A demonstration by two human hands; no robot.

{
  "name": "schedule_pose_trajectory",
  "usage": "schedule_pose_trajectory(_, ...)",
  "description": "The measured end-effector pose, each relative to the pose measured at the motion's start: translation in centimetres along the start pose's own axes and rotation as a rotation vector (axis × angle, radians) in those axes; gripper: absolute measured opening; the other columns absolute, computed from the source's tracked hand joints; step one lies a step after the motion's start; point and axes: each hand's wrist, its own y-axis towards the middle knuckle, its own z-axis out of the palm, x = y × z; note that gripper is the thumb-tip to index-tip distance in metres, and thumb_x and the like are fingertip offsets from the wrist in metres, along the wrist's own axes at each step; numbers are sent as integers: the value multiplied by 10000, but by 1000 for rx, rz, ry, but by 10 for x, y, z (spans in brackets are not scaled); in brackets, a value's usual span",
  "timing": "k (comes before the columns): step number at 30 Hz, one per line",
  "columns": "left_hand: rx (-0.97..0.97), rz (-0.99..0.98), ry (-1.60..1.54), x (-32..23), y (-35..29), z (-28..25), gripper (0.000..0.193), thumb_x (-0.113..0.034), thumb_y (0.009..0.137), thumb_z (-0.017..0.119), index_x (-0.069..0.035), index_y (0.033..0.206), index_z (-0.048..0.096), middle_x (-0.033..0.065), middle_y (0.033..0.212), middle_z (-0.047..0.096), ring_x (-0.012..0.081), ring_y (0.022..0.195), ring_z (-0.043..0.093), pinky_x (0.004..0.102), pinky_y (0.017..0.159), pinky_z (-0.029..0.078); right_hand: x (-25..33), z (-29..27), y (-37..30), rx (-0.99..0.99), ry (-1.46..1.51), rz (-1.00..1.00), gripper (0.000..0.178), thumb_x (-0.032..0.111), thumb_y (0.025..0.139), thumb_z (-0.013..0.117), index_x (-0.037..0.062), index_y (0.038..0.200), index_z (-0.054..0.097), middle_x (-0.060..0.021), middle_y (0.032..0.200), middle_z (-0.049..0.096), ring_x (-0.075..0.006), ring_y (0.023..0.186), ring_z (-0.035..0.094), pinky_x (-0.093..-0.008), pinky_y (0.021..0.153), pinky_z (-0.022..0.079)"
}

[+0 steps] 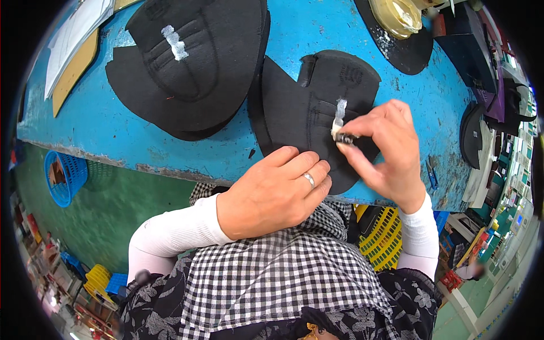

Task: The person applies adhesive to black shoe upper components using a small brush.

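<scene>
A black padded fabric piece (283,105) with stitched lines lies at the table's front edge. My left hand (277,187), a ring on one finger, rests on its near edge with the fingers laid down and holds nothing. Between the thumb and fingertips of my right hand (388,150) is a small dark brush-like applicator (344,137) with a pale tip. The tip touches the lower end of a white glue-like streak (340,107) on the piece. My fingers partly cover the applicator.
A stack of similar black pieces (187,107) with a white smear lies to the left on the blue table (141,150). A cream-coloured container (399,20) stands at the back right on another black piece. Blue-handled snips (432,173) lie at right. A blue basket (68,192) stands below.
</scene>
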Motion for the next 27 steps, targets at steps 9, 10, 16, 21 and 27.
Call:
schedule_pose_trajectory(9, -129, 170, -4, -2, 10, -9, 304, -143, 667, 598, -35, 944, 663, 51, 808, 530, 185, 707, 540, 310, 635, 453, -78, -48, 40, -638, 293, 396, 140, 129, 837, 689, 38, 936, 653, 19, 840, 617, -33, 706, 514, -179, 624, 399)
schedule_pose_trajectory(10, -221, 233, -25, -3, 11, -9, 334, -158, 628, 601, -43, 931, 682, 28, 757, 499, 165, 683, 527, 294, 627, 456, -97, -49, 46, -657, 270, 416, 160, 144, 834, 696, 35, 943, 653, 33, 803, 599, -26, 677, 490, -171, 606, 384)
schedule_pose_trajectory(16, -417, 409, 168, -6, -7, -47, 375, -234, 524, 635, -233, 886, 731, -79, 725, 428, 107, 743, 465, 265, 663, 445, -155, -47, 63, -467, -241, 374, 317, 304, 757, 711, 59, 948, 651, -64, 865, 602, -211, 812, 569, -320, 739, 451)
schedule_pose_trajectory(21, -432, -45, 419, 20, -27, -83, 368, -205, 492, 692, -172, 856, 732, -18, 715, 440, 180, 688, 473, 340, 626, 399, -163, -53, 65, -416, -257, 327, 290, 277, 778, 711, 51, 947, 646, -8, 823, 570, -133, 731, 490, -259, 657, 400)
schedule_pose_trajectory(27, -181, -98, -9, 30, -26, -67, 394, -115, 554, 777, -113, 935, 677, 17, 861, 610, 207, 788, 592, 344, 696, 432, -154, -65, 48, -426, -224, 330, 245, 204, 821, 708, 31, 982, 642, 36, 841, 601, -32, 713, 473, -171, 641, 383)
